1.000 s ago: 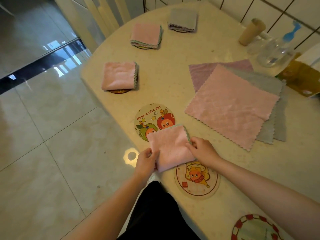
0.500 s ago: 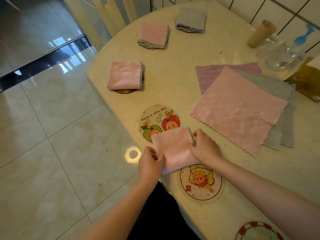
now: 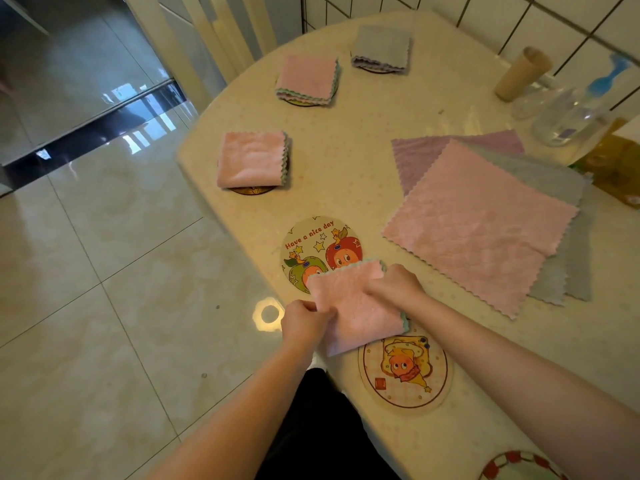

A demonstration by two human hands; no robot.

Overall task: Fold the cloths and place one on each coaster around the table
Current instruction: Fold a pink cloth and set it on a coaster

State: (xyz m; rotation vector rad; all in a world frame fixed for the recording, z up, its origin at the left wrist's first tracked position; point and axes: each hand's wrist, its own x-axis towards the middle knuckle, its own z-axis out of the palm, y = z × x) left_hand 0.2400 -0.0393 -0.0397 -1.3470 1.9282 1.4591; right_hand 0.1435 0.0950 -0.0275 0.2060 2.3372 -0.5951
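A folded pink cloth (image 3: 353, 306) lies at the table's near edge, between the "Have a nice day" coaster (image 3: 311, 244) and an orange-figure coaster (image 3: 405, 372), overlapping the first one's lower part. My left hand (image 3: 304, 322) pinches its left edge. My right hand (image 3: 394, 285) presses and grips its right side. Three folded cloths rest on coasters further along: pink (image 3: 252, 159), pink (image 3: 308, 79) and grey (image 3: 382, 46). A stack of unfolded cloths (image 3: 485, 223), pink on top, lies to the right.
A red-rimmed coaster (image 3: 512, 462) shows at the bottom edge. A beige cup (image 3: 519, 74), clear glass vessels (image 3: 568, 116) and a yellow packet (image 3: 620, 164) crowd the table's far right by the tiled wall. Glossy floor tiles lie left of the table (image 3: 346, 188).
My hands have slid the folded pink cloth slightly up toward the "Have a nice day" coaster. My right hand has moved further onto the cloth.
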